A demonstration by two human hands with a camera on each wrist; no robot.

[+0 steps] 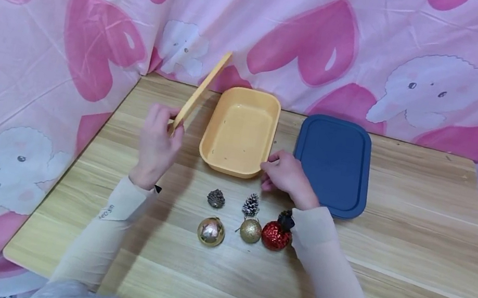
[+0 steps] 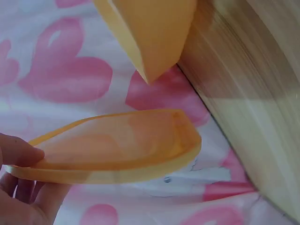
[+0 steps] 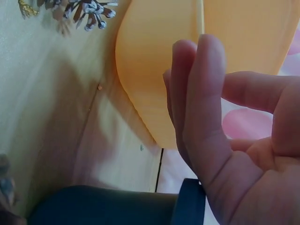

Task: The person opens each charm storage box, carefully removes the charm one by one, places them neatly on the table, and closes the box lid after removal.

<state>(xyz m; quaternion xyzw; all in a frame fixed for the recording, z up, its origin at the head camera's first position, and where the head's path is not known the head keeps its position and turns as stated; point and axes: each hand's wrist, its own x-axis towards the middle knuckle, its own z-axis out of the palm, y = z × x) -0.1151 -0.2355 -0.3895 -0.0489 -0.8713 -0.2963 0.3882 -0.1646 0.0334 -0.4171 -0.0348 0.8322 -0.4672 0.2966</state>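
Note:
My left hand (image 1: 158, 143) grips a yellow lid (image 1: 201, 91) by its near end, holding it tilted above the table. In the left wrist view the lid (image 2: 117, 150) shows a translucent middle, with the thumb on one side and fingers under it. A yellow rectangular container (image 1: 241, 133) stands uncovered to the right of the lid, with a few tiny dark specks inside. My right hand (image 1: 284, 173) pinches the container's rim at its near right corner. In the right wrist view the fingers (image 3: 201, 93) lie along the container's outer wall (image 3: 150, 61).
A container with a dark blue lid (image 1: 333, 165) stands right of my right hand. Nearer lie a brown pinecone (image 1: 216, 198), a white-tipped pinecone (image 1: 251, 205), a shiny gold ball (image 1: 211, 231), a glittery gold ball (image 1: 250, 230) and a red ball (image 1: 275, 236). Pink patterned cloth (image 1: 305, 39) hangs behind.

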